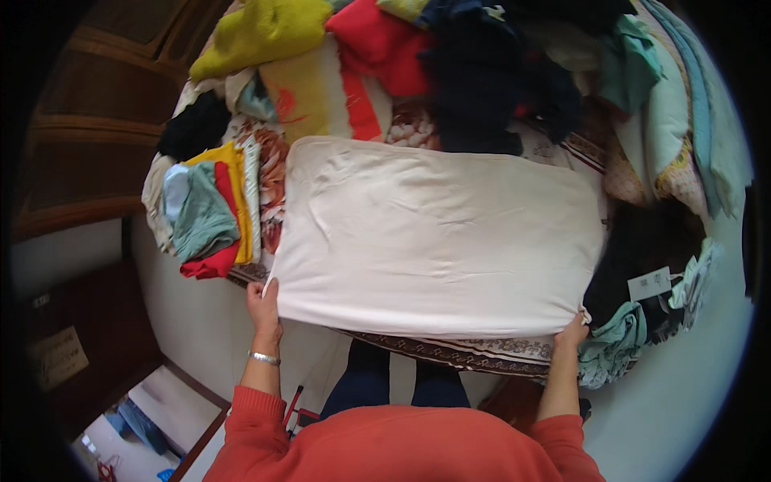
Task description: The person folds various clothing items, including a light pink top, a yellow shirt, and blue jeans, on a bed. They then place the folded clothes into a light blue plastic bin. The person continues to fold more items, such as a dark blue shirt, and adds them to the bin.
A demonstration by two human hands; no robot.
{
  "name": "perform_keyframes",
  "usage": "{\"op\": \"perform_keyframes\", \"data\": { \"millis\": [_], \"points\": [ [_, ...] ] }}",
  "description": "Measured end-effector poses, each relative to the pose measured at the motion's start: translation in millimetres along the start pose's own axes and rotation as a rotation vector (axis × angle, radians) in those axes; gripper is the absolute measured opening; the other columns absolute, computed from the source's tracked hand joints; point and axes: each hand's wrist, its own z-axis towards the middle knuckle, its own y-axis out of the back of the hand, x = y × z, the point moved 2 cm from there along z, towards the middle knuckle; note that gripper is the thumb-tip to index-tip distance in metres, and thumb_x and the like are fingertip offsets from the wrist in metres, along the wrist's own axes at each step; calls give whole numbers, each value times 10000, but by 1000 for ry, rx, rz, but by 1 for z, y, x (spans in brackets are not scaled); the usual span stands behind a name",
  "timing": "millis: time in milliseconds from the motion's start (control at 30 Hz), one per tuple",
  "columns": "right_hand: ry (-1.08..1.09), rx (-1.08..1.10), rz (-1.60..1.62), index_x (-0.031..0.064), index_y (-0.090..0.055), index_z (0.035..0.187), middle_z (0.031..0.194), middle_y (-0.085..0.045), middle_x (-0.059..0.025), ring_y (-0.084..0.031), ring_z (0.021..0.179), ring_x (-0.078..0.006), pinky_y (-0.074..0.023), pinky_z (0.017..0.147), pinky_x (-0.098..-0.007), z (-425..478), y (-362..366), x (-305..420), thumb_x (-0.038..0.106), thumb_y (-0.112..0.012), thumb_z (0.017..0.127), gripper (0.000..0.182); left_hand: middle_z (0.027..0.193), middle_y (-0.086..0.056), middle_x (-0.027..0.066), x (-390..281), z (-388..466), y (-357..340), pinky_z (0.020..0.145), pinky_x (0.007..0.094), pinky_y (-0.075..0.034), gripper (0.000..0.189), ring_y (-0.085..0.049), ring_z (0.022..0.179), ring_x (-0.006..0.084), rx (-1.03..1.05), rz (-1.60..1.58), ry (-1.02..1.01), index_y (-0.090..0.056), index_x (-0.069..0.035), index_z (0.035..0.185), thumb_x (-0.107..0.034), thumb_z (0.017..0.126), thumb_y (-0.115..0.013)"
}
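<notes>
A cream-white cloth [440, 235] with rounded corners lies spread across the bed, its near edge folded under or hanging. My left hand [263, 299] pinches its near left side, a silver bracelet on the wrist. At the near right corner my right hand [573, 330] grips the bunched fabric. Left of the cloth is a stack of folded clothes [208, 211] in green, red, yellow and white. Beneath the cloth shows a floral bedspread [274, 175] with a patterned brown border.
Beyond the cloth lie a yellow-green garment [265, 36], a red one [385, 45] and dark navy clothing [482, 78]. Rolled bedding [668, 120] lines the right side. Black clothing with a white tag [649, 284] and green fabric [614, 343] sit near my right hand. Wooden panels [96, 120] stand left.
</notes>
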Motion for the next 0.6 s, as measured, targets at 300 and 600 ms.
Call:
{"op": "perform_keyframes", "data": {
  "millis": [300, 600],
  "points": [
    [885, -187, -932, -49, -456, 1233, 1185, -508, -217, -444, 1152, -372, -318, 1012, -445, -90, -7, 53, 130, -666, 787, 525, 1267, -443, 185, -56, -54, -62, 963, 470, -340, 404, -422, 1173, 340, -105, 957, -743, -517, -56, 1184, -196, 830, -652],
    [1309, 984, -868, 79, -354, 1405, 1486, -288, -129, -232, 1383, -315, -148, 1137, -472, -187, -210, 67, 377, -533, 869, 639, 1519, -236, 105, -126, -96, -254, 1121, 557, -54, 552, -145, 1410, 343, 490, 1005, -1171, -456, -242, 1368, -344, 843, -592]
  ]
}}
